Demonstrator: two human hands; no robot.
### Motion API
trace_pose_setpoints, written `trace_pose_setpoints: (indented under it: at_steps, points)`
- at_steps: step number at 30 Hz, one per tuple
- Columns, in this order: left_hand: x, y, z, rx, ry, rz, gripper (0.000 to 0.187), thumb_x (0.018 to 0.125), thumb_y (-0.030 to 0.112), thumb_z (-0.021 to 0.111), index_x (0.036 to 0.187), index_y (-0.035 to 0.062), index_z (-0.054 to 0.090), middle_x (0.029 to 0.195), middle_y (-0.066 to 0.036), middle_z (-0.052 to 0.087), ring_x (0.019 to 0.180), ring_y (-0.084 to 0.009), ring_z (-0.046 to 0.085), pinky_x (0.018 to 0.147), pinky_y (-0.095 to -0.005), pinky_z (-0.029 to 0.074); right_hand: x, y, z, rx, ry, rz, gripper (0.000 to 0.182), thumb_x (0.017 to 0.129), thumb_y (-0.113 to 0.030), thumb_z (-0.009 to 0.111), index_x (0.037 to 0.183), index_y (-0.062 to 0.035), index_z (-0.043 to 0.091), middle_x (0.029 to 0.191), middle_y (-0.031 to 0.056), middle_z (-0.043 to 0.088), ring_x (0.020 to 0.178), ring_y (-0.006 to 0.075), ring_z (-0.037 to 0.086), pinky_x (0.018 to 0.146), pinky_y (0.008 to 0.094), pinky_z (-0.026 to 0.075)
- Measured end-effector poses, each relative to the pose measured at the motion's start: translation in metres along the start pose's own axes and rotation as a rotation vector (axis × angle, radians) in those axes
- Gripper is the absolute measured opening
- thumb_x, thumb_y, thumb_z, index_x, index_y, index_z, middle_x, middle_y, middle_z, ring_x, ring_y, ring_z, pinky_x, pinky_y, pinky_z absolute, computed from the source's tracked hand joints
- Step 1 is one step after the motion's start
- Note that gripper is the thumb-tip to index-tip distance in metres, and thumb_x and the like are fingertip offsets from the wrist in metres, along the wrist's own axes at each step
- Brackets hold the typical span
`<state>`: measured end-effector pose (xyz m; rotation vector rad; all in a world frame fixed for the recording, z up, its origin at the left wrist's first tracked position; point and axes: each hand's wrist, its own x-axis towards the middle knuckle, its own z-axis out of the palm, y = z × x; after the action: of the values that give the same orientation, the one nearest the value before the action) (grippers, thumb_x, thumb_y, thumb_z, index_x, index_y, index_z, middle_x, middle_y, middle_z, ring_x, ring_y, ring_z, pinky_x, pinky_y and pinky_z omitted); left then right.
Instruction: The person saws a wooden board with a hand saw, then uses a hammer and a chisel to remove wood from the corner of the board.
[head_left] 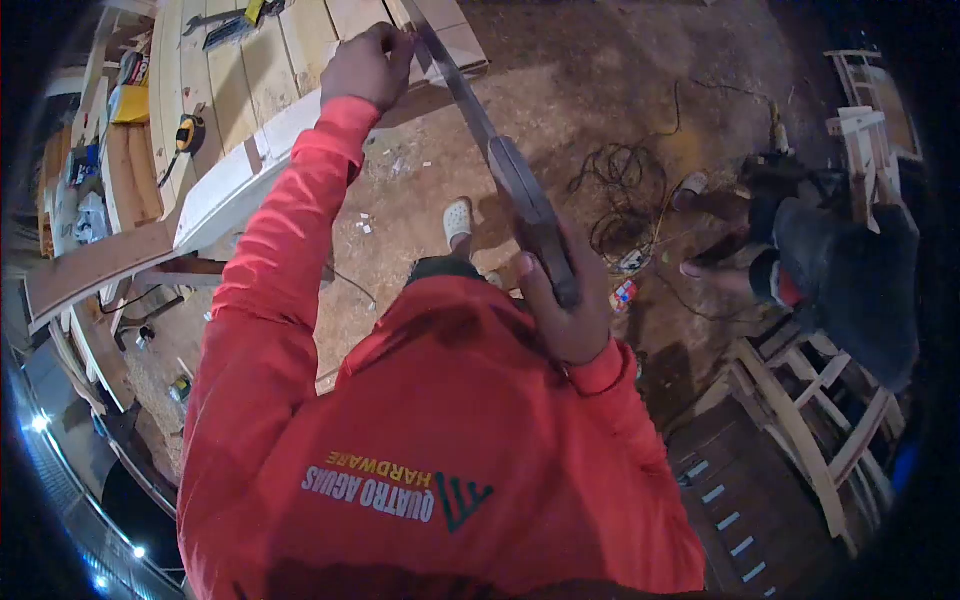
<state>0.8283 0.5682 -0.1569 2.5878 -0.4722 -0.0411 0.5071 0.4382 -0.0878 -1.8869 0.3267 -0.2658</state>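
My right hand (572,305) is wrapped round the dark handle of a long handsaw (468,100), seen nearly edge-on. Its blade slants up and left to the corner of a plank-topped wooden bench (285,55). Close beside the blade, at the bench's edge, my left hand (368,68) has its fingers curled closed; what lies under or between them is hidden. A yellow and black tape measure (187,133) lies on the planks to the left of that hand, with its tape partly out.
Beyond the tape measure lies a yellow and black tool (232,30). A curved pale board (232,195) runs along the bench front. Tangled cable (622,178) lies on the dirt floor. Another person (840,270) is at the right, near slatted wooden frames (800,430).
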Motion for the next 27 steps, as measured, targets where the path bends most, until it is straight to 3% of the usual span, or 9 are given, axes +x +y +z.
trace_pose_setpoints:
  at_steps: [5,8,11,16,19,20,26,27]
  points:
    - [0.006,-0.010,0.008,0.054,0.038,0.028,0.043,0.097,0.051,0.059,0.110,0.0136,0.075,0.103,-0.015,0.077,0.099,-0.0367,0.073,0.086,-0.0454,0.057,-0.012,-0.009,0.005,-0.009,0.022,-0.033,0.059,0.097,-0.019,0.067,0.147,0.0034,0.046,0.125,0.0244,0.066,0.110,0.0324,0.068,0.093,0.0411,0.052]
    - [0.014,-0.019,0.013,0.095,0.060,0.052,0.046,0.097,0.054,0.057,0.110,0.0141,0.075,0.105,-0.013,0.077,0.099,-0.0367,0.073,0.087,-0.0465,0.057,-0.024,-0.014,0.001,-0.044,-0.006,-0.027,0.058,0.097,-0.017,0.067,0.147,0.0036,0.045,0.125,0.0239,0.065,0.109,0.0339,0.068,0.092,0.0416,0.052]
    - [0.009,-0.011,0.006,0.131,0.037,0.047,0.047,0.096,0.057,0.058,0.111,0.0154,0.075,0.104,-0.012,0.077,0.100,-0.0363,0.073,0.087,-0.0459,0.057,-0.053,-0.009,-0.005,-0.002,0.022,0.022,0.056,0.097,-0.015,0.067,0.145,0.0054,0.048,0.116,0.0160,0.070,0.099,0.0206,0.066,0.089,0.0347,0.052]
    - [0.019,-0.022,0.017,0.129,0.056,0.049,0.050,0.094,0.061,0.059,0.112,0.0166,0.075,0.103,-0.012,0.077,0.099,-0.0354,0.073,0.087,-0.0443,0.057,-0.118,-0.027,-0.038,-0.053,-0.017,0.123,0.056,0.095,-0.012,0.065,0.146,0.0040,0.048,0.116,0.0159,0.070,0.095,0.0193,0.065,0.085,0.0336,0.051]
    - [0.021,-0.022,0.017,0.125,0.068,0.038,0.050,0.093,0.061,0.060,0.112,0.0163,0.075,0.103,-0.012,0.077,0.099,-0.0352,0.073,0.087,-0.0439,0.057,-0.130,-0.035,-0.051,-0.022,-0.069,0.197,0.056,0.095,-0.013,0.065,0.146,0.0011,0.046,0.112,0.0178,0.072,0.094,0.0261,0.070,0.083,0.0370,0.054]
    - [0.023,-0.024,0.018,0.128,0.074,0.040,0.050,0.093,0.060,0.060,0.111,0.0162,0.075,0.103,-0.012,0.077,0.099,-0.0352,0.073,0.087,-0.0439,0.057,-0.129,-0.035,-0.051,0.003,-0.083,0.211,0.056,0.096,-0.014,0.066,0.146,-0.0003,0.045,0.111,0.0186,0.072,0.094,0.0295,0.073,0.083,0.0388,0.055]
    - [0.023,-0.028,0.019,0.074,0.096,0.096,0.047,0.094,0.057,0.061,0.108,0.0149,0.077,0.100,-0.012,0.078,0.095,-0.0346,0.074,0.085,-0.0434,0.057,-0.041,-0.002,-0.005,-0.002,0.033,0.014,0.053,0.097,-0.015,0.065,0.144,0.0007,0.047,0.107,0.0205,0.071,0.094,0.0296,0.072,0.082,0.0382,0.054]
    - [0.020,-0.027,0.017,0.070,0.081,0.083,0.048,0.094,0.057,0.061,0.108,0.0145,0.077,0.100,-0.012,0.078,0.095,-0.0346,0.074,0.085,-0.0434,0.057,-0.035,-0.007,-0.005,0.037,0.003,0.052,0.053,0.097,-0.015,0.065,0.144,0.0017,0.048,0.106,0.0186,0.070,0.092,0.0266,0.070,0.081,0.0366,0.054]
